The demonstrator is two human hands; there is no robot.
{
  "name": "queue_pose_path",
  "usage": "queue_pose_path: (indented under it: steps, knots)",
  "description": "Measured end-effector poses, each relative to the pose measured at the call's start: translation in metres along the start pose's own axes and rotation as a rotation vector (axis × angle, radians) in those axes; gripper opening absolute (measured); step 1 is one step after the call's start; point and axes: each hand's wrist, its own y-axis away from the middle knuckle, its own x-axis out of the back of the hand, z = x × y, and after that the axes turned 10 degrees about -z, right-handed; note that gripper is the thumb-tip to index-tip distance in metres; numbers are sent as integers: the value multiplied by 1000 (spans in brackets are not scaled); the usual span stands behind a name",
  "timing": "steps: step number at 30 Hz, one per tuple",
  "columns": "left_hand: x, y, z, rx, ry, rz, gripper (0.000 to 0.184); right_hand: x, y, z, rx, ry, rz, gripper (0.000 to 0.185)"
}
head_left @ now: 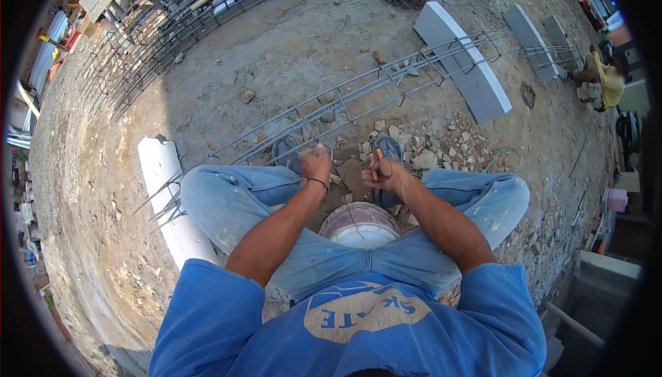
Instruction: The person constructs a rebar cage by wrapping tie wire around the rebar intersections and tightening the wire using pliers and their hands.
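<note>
The right hand (383,173) grips orange-handled pliers (377,159) in front of a bucket (358,220). The left hand (317,165), curled, is at the near side of the rebar cage (343,105), which lies across pale blocks (472,77); whether it pinches anything, I cannot tell.

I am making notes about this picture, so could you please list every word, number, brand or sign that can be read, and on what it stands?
"SKATE": upside down in this view, on the blue shirt.
I can read no other text.
</note>
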Motion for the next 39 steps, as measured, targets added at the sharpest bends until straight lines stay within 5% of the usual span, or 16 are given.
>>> queue_pose_path:
  steps: [1, 4, 8, 11, 14, 16, 18, 21, 24, 26, 28, 30, 34, 38, 39]
  knots:
    - [0, 0, 3, 270, 522, -400, 35, 1, -5, 2, 21, 11, -4, 19]
    - [20, 18, 44, 303, 932, -664, 31, 4, 0, 0, 38, -9, -40, 19]
    - [8, 13, 34, 185, 809, -882, 30, -8, 12, -7, 31, -3, -33, 19]
    - [7, 22, 27, -155, -47, -968, 33, -5, 8, -9, 17, 44, 2, 22]
    - [19, 13, 58, -53, 129, -945, 32, 10, 8, -14, 27, 7, 21, 20]
    - [37, -10, 84, 5, 370, -974, 32, 24, 7, -19, 118, 378, 282, 21]
    - [61, -29, 115, 64, 609, -989, 32, 59, 5, -29, 345, 1416, 569, 22]
    - [104, -24, 168, 45, 852, -1061, 35, 68, 22, -35, 340, 1336, 709, 27]
    - [126, -16, 196, 43, 899, -1144, 36, 52, 24, -42, 528, 1494, 1179, 33]
    - [128, -16, 197, -11, 941, -1208, 37, 18, 45, -73, 629, 1220, 453, 45]
    - [121, -15, 197, -48, 934, -1156, 37, -50, 97, -76, 477, 423, -105, 56]
    - [110, -11, 192, -77, 925, -1110, 38, -85, 139, -70, 278, 61, -492, 55]
    - [93, -4, 186, -108, 1023, -1074, 39, -107, 156, -24, 578, 329, -540, 63]
    - [90, 10, 190, -75, 1043, -1048, 37, -111, 140, 1, 725, 630, -289, 55]
    - [88, 10, 184, -74, 1039, -1049, 37, -113, 135, 5, 845, 892, -84, 53]
